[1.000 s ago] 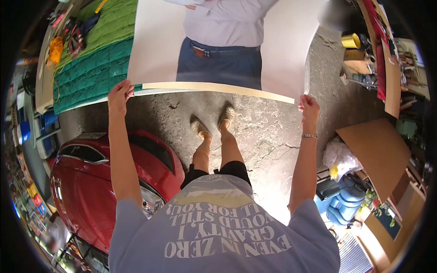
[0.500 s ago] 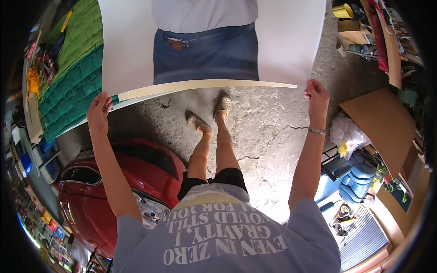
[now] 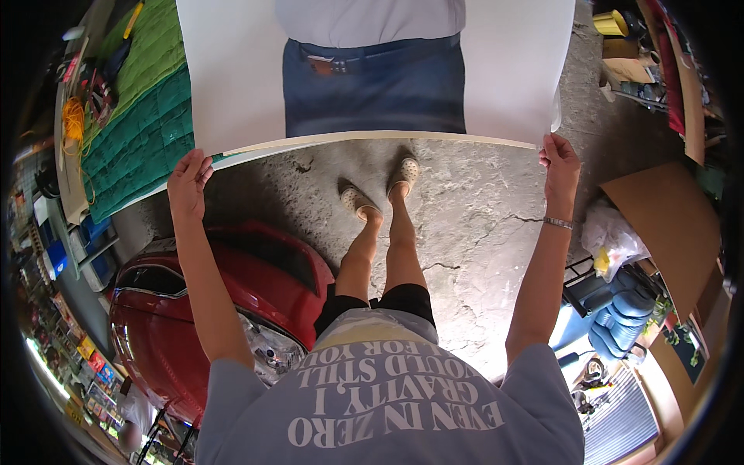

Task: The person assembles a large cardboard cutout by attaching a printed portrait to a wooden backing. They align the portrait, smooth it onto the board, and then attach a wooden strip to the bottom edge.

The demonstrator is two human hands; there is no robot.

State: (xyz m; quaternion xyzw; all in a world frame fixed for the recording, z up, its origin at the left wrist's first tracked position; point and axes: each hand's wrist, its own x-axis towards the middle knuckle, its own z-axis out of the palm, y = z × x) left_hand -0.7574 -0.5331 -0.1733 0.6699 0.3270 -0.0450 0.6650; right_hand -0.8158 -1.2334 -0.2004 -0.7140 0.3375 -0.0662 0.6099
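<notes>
A large white printed sheet (image 3: 232, 85) stretches across the top of the head view, showing part of a figure in a grey shirt and dark blue trousers. A thin cream strip (image 3: 356, 136) runs along its near edge, which bows slightly upward in the middle. At the left corner of that edge, the fingers of my left hand (image 3: 188, 186) are pinched on the sheet. My right hand (image 3: 559, 167) pinches the opposite corner. Both arms reach forward, holding the edge stretched between them above the floor. The sheet's far end is out of view.
Cracked concrete floor (image 3: 480, 209) lies under my feet. A red scooter (image 3: 225, 302) stands close on the left, beyond it a green quilted cover (image 3: 139, 143). To the right are a brown board (image 3: 666, 225), a plastic bag (image 3: 612, 232) and a blue padded seat (image 3: 620, 314).
The cream strip looks narrower as the sheet's near edge has tilted. Both hands remain at the corners, and the whole view has shifted slightly, moving the scene rightward.
</notes>
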